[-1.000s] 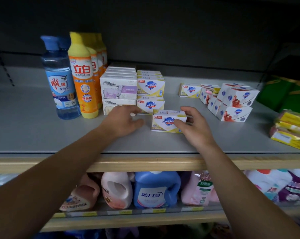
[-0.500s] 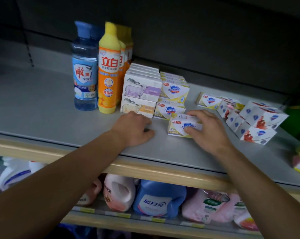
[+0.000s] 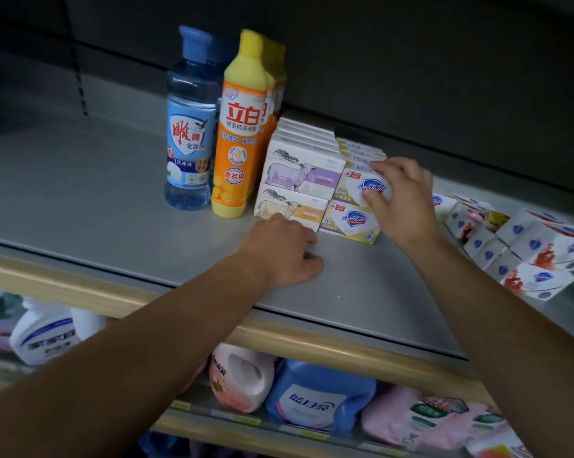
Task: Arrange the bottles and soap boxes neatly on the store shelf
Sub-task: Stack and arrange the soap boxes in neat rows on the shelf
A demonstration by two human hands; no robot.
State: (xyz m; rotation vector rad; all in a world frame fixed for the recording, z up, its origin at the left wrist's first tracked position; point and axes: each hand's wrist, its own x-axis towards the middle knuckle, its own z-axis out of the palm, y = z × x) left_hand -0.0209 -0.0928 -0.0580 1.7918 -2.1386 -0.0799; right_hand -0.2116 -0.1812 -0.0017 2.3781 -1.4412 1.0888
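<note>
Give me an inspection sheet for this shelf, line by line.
Surface: grey shelf, partly stocked.
Job's things: blue bottle and yellow bottle upright at left; goat soap boxes stacked beside them; Safeguard box below the held box.
Clutter: red-and-white soap boxes jumbled at right.
Hands: left hand rests on the shelf; right hand holds the upper box.
Cables: nothing seen.
Surroundings: detergent jugs on the shelf below.

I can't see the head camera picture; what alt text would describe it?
A person's right hand grips a white Safeguard soap box on top of a stack on a grey store shelf, while the left hand rests against the lower goat-soap box. A blue bottle and an orange bottle stand left of the stacks.
</note>
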